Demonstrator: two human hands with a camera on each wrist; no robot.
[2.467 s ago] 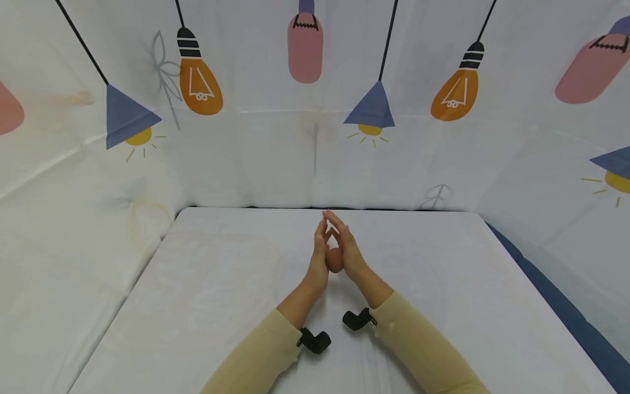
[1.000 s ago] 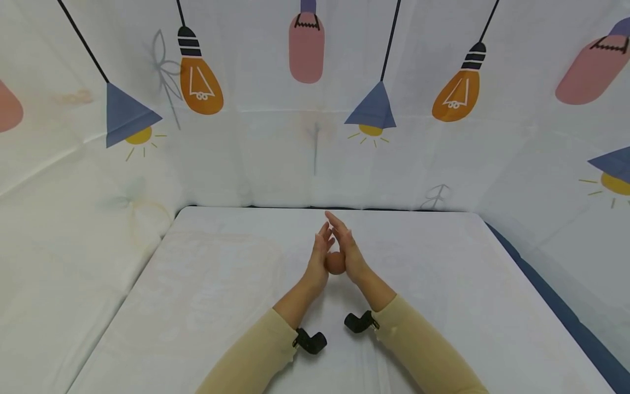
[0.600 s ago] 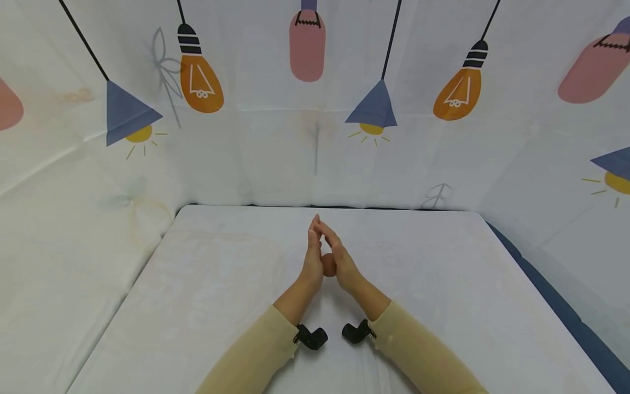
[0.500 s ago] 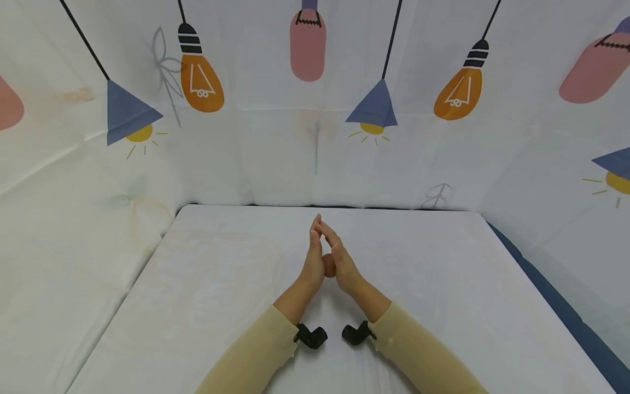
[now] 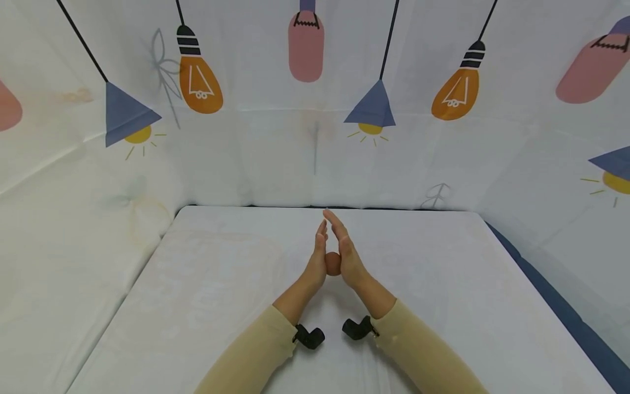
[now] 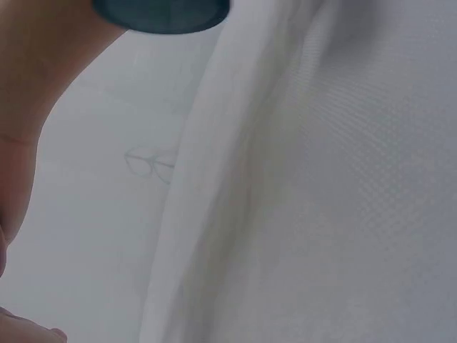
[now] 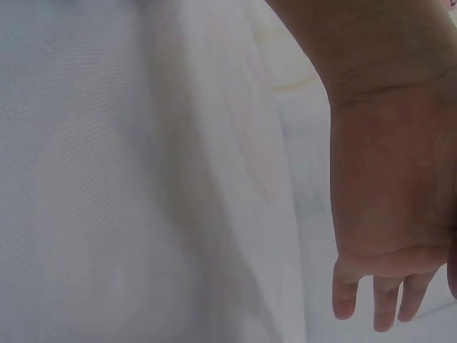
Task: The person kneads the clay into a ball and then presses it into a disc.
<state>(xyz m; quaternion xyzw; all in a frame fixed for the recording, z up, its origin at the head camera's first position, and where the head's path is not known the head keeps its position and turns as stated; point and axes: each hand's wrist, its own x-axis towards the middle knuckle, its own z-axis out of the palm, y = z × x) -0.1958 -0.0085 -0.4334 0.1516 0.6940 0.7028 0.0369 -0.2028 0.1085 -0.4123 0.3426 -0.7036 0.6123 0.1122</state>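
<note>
A small reddish-brown ball [image 5: 333,264] sits between the two palms in the head view, held up over the white table [image 5: 236,306]. My left hand [image 5: 315,262] presses it from the left with fingers straight and pointing away. From the other side my right hand [image 5: 350,260] does the same, its fingers leaning inward so the tips come close to the left ones. The right wrist view shows the right hand [image 7: 393,179] with straight fingers [image 7: 385,304]. Only the edge of the left hand [image 6: 14,179] shows in the left wrist view. Neither wrist view shows the ball.
Each wrist carries a black camera, the left camera [image 5: 310,336] and the right camera [image 5: 357,328]. A white cloth wall [image 5: 275,158] printed with lamps and bulbs rises behind the table. Blue fabric [image 5: 551,295] shows past the table's right edge.
The hands have slid back and forth against each other, with the ball shifting slightly between them. Half a second ago the fingertips were further left and overlapped; now they stand further apart.
</note>
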